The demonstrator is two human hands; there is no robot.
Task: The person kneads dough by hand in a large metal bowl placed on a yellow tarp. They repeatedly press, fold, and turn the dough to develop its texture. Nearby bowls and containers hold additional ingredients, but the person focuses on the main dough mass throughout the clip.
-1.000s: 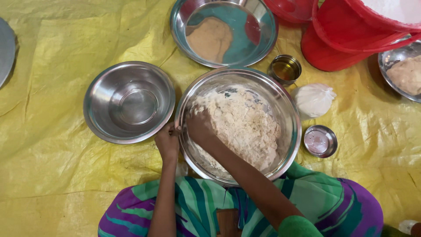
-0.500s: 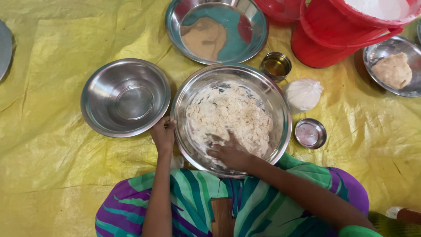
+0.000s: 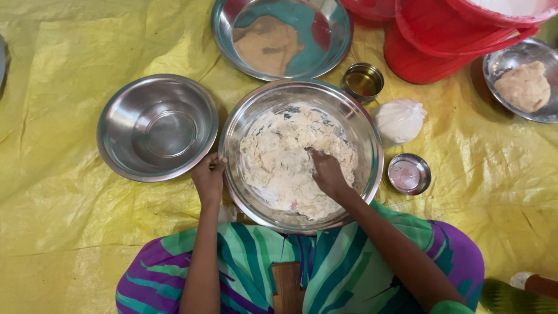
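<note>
Yellow sheet (image 3: 70, 145), right hand (image 3: 328, 174) in dough (image 3: 279, 163), left hand (image 3: 208, 179) gripping bowl (image 3: 372, 145)

Single head-worn view, straight down, close over floor sheet (image 3: 70, 221) and lap.

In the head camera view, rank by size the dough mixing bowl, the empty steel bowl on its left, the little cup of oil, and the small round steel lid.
1. Dough mixing bowl, largest.
2. Empty steel bowl.
3. Small round steel lid and cup of oil: these look nearly alike, the lid perhaps slightly wider, so no firm order between them.
</note>
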